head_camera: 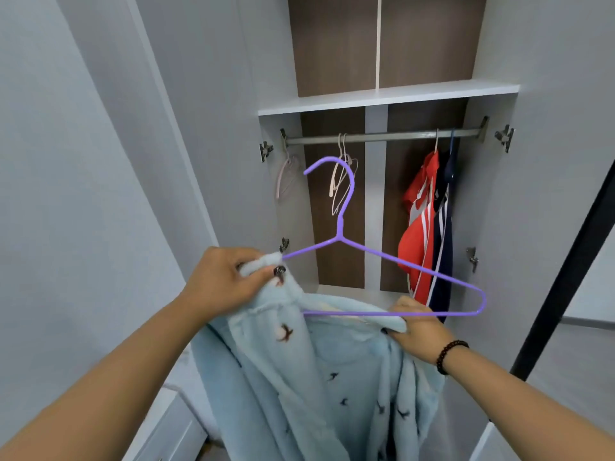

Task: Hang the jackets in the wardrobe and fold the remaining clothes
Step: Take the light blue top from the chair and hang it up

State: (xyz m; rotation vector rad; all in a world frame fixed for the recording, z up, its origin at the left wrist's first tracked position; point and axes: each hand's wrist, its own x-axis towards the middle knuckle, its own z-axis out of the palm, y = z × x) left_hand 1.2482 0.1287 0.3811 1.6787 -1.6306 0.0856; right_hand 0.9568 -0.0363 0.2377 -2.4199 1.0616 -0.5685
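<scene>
A fluffy light-blue jacket with small dark bird marks hangs in front of me. My left hand grips its collar end over the left tip of a purple hanger. My right hand pinches the jacket's other collar edge against the hanger's bottom bar. The hanger's right shoulder sticks out bare. Behind it is the open wardrobe with a metal rail.
On the rail hang a red jacket and a navy jacket at the right, and pale empty hangers at the left. A white shelf sits above the rail. A black post slants at the right.
</scene>
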